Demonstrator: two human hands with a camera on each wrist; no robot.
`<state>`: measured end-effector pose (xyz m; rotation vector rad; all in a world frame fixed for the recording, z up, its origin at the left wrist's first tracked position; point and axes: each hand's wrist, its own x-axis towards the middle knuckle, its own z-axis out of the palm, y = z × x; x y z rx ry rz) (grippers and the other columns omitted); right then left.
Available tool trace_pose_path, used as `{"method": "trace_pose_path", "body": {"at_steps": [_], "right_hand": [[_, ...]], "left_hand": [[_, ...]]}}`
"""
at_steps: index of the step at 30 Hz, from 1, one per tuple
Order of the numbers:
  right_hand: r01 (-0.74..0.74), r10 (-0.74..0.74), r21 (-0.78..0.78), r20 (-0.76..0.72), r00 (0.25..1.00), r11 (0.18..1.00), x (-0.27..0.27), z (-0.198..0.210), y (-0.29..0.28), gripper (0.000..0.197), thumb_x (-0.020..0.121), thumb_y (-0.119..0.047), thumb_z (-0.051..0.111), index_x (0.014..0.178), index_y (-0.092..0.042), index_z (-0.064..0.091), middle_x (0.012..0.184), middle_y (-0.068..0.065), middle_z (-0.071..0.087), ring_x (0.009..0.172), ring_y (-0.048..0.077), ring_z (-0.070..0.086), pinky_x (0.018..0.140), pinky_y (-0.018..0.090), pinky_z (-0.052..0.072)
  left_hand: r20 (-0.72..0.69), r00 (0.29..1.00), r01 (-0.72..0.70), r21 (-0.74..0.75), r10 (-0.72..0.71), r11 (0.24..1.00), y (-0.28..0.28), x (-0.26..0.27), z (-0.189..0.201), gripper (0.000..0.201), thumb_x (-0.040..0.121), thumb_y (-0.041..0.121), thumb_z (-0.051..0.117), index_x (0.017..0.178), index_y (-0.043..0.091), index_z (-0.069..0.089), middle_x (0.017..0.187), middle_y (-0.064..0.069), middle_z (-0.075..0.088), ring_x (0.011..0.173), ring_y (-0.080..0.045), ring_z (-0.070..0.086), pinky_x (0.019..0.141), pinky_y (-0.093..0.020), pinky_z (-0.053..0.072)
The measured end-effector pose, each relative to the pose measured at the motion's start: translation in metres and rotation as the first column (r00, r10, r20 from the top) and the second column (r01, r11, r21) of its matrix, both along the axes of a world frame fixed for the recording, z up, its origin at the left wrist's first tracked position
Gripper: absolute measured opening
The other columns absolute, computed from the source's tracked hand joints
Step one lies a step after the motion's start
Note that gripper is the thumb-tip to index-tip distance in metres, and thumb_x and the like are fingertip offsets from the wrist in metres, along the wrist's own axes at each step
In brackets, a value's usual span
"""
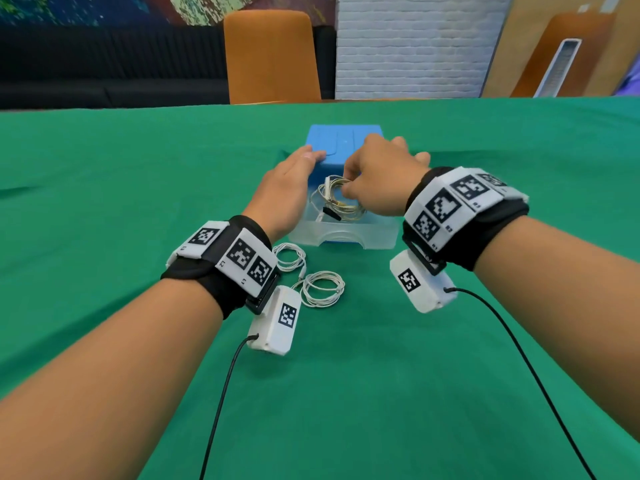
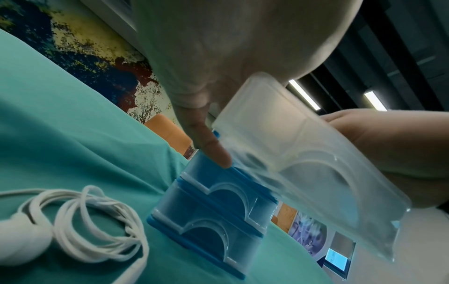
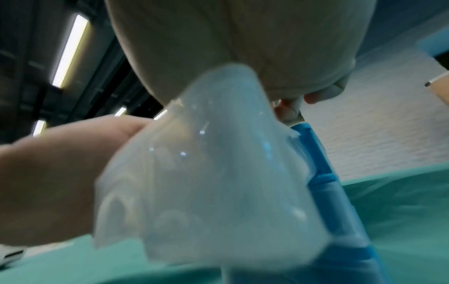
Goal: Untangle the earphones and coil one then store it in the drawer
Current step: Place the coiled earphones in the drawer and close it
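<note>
A green cloth point(image 1: 104, 174) covers the whole table, faintly creased, and behind its far edge stands an orange upholstered chair point(image 1: 272, 57) pushed up to it. Beyond the chair runs a long dark sofa point(image 1: 110, 64) under a mottled mural point(image 1: 86, 8) of blue, yellow and rust-red, with a white-painted brick wall point(image 1: 412, 46) to its right — next to that a tan panel point(image 1: 526, 36) with orange arched shapes and a tall white slatted fixture point(image 1: 562, 67) leaning across it. Overhead, the wrist views catch a dark ceiling hung with long strip lights point(image 3: 70, 50) — all lit.
</note>
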<state>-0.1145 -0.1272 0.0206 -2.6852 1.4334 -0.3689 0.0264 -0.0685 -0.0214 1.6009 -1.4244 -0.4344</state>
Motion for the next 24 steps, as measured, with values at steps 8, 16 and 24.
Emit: {"method": "trace_pose_path", "body": {"at_steps": [8, 16, 24], "right_hand": [[-0.035, 0.011, -0.182, -0.13, 0.991, 0.983, 0.006, -0.008, 0.0, 0.021, 0.095, -0.042, 0.059, 0.11, -0.031, 0.07, 0.115, -0.001, 0.049, 0.12, 0.029, 0.045, 0.095, 0.05, 0.031], [-0.263, 0.265, -0.036, 0.184, 0.947, 0.964, -0.02, -0.001, 0.001, 0.029, 0.08, -0.054, 0.057, 0.091, -0.033, 0.074, 0.082, -0.015, 0.06, 0.091, 0.014, 0.06, 0.093, 0.05, 0.048], [-0.395, 0.391, -0.036, -0.085, 0.916, 0.918, -0.052, -0.005, 0.015, 0.05, 0.072, -0.072, 0.066, 0.113, -0.044, 0.068, 0.117, -0.015, 0.053, 0.116, 0.014, 0.045, 0.088, 0.043, 0.034]], "left_hand": [[0.083, 0.996, -0.029, 0.026, 0.026, 0.999, -0.005, 0.005, -0.007, 0.057, 0.093, 0.023, 0.068, 0.147, 0.022, 0.049, 0.161, 0.006, 0.032, 0.147, -0.008, 0.03, 0.119, -0.022, 0.02], [0.112, 0.993, -0.027, 0.014, 0.026, 1.0, -0.003, 0.005, -0.005, 0.064, 0.089, 0.016, 0.073, 0.148, 0.02, 0.047, 0.162, 0.002, 0.03, 0.149, -0.01, 0.029, 0.122, -0.029, 0.022], [0.119, 0.992, -0.036, 0.03, 0.033, 0.999, -0.002, 0.005, -0.003, 0.061, 0.091, 0.013, 0.068, 0.148, 0.025, 0.047, 0.163, 0.005, 0.029, 0.148, -0.008, 0.028, 0.121, -0.028, 0.022]]}}
